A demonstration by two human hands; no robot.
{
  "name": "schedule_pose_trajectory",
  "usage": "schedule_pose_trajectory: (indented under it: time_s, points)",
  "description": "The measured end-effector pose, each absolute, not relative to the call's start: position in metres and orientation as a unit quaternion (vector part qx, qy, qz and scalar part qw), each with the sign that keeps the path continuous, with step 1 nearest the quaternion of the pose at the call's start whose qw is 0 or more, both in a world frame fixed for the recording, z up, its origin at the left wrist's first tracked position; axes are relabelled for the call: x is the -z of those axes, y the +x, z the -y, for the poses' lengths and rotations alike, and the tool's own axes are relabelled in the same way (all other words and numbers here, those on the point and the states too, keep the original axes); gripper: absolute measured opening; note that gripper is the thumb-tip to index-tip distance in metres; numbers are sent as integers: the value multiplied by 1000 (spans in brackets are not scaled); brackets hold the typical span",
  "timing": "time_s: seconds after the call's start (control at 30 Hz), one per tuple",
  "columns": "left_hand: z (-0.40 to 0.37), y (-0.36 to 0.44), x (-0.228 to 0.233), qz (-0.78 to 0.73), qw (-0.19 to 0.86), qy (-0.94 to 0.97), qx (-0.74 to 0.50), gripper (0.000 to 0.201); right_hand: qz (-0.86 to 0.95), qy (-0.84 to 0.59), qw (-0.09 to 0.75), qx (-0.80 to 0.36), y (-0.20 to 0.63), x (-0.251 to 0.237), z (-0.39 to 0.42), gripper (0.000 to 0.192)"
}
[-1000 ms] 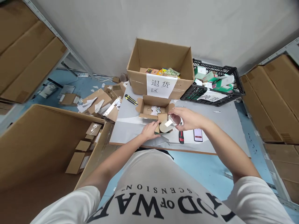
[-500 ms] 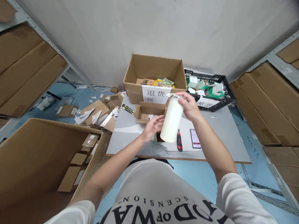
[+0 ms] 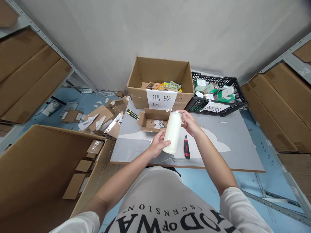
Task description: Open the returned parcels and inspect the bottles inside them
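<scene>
The left hand (image 3: pixel 158 144) cups the foot of a tall white jar (image 3: pixel 172 131) held above the tabletop's (image 3: pixel 238 152) near edge; the right hand (image 3: pixel 190 122) grips its rim, palm hidden. Beyond, a small opened carton's (image 3: pixel 153 118) contents are hard to make out.
</scene>
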State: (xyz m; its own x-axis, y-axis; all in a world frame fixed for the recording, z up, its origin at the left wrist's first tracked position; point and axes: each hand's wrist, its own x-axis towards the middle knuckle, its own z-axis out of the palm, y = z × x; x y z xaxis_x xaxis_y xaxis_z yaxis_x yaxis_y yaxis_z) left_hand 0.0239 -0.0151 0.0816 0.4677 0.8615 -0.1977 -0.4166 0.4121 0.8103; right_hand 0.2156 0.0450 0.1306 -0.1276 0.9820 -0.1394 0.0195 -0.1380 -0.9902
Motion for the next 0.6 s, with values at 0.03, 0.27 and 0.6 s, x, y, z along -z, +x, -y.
schedule_pose_trajectory:
  time_s: [0.03,0.27,0.6]
  points:
    - [16,23,-83,-296,798,340,-400,69,517,-490,421,-561,217,-127,-42,60]
    - [27,24,-82,-211,910,211,-287,69,642,-460,335,-514,209,-110,-17,58]
    - [22,24,-82,-246,896,225,-293,69,479,-458,489,-568,210,-113,-24,62]
